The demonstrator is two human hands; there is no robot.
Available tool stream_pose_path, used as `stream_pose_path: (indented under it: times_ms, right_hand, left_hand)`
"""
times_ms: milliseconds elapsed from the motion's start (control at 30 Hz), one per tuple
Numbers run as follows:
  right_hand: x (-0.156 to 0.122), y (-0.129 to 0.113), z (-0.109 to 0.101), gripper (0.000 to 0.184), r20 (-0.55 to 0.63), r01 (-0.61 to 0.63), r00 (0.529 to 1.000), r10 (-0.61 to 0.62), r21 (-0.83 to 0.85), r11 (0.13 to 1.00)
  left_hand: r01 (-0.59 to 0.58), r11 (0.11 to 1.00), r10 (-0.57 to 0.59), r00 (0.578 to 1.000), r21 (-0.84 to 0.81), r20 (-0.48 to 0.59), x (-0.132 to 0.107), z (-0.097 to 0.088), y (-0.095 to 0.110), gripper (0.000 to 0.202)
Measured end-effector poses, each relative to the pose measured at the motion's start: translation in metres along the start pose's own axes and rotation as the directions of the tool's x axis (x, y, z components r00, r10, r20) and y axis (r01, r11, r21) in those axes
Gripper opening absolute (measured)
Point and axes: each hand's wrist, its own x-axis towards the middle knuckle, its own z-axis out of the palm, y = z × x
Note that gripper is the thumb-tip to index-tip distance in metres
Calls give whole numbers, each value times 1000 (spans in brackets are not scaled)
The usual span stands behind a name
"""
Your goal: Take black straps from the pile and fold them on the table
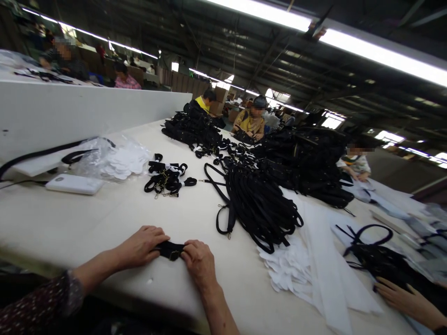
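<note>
My left hand [141, 245] and my right hand [199, 261] rest on the cream table [104, 218] near its front edge. Both are closed on the ends of a short black strap piece [170, 250] with a small brass fitting, which lies flat between them. A small bunch of looped black straps with metal clips [167, 179] lies further back on the table. A large heap of long black straps [258, 202] sits to the right of it.
A white power bank [74, 184] and a clear bag of white paper pieces [120, 158] lie at the left. White paper sheets [314, 270] spread at the right, where another person's hand [407, 298] rests. Other people sit at the far end.
</note>
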Motion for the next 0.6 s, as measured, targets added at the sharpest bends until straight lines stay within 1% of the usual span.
stream_pose_path:
  times_ms: [100, 167, 200, 267, 333, 367, 400, 467, 500, 533, 600]
  right_hand:
    - [-1, 5, -4, 7, 3, 20, 1000, -20, 39, 999]
    - [-2, 5, -10, 11, 12, 23, 1000, -24, 63, 998]
    - [-2, 3, -13, 16, 11, 26, 1000, -27, 74, 997]
    - [-1, -3, -17, 36, 2, 50, 999, -50, 89, 995]
    - [0, -12, -16, 58, 7, 79, 997, -80, 76, 994]
    - [0, -16, -13, 60, 24, 86, 996, -87, 57, 995]
    - [1, -20, -8, 55, 46, 84, 995, -85, 33, 996]
    - [2, -23, 5, 29, 80, 62, 995, -61, -17, 998]
    - [2, -23, 11, 20, 81, 52, 996, -49, -36, 998]
    - [3, -22, 17, 14, 79, 45, 996, -41, -50, 998]
    - [2, -19, 23, 11, 75, 46, 996, -42, -64, 997]
  left_hand:
    - [4, 1000, -4, 1000, -2, -28, 3, 4, 3, 22]
    - [14, 1000, -14, 999, 1, -52, 3, 10, 4, 16]
    - [21, 1000, -20, 998, 2, -65, 2, 14, 4, 15]
    - [26, 1000, -26, 995, 2, -93, 0, 23, 3, 15]
    - [18, 1000, -18, 992, 1, -128, -3, 32, 0, 18]
    - [15, 1000, -15, 989, -1, -148, -5, 37, -1, 20]
    - [13, 1000, -14, 986, -3, -167, -6, 41, -3, 22]
    - [13, 1000, -14, 979, -2, -201, -8, 48, -6, 24]
    - [12, 1000, -11, 977, 4, -211, -7, 50, -7, 23]
    - [11, 1000, -8, 977, 13, -215, -7, 52, -7, 21]
    - [8, 999, 0, 979, 39, -206, -4, 53, -6, 18]
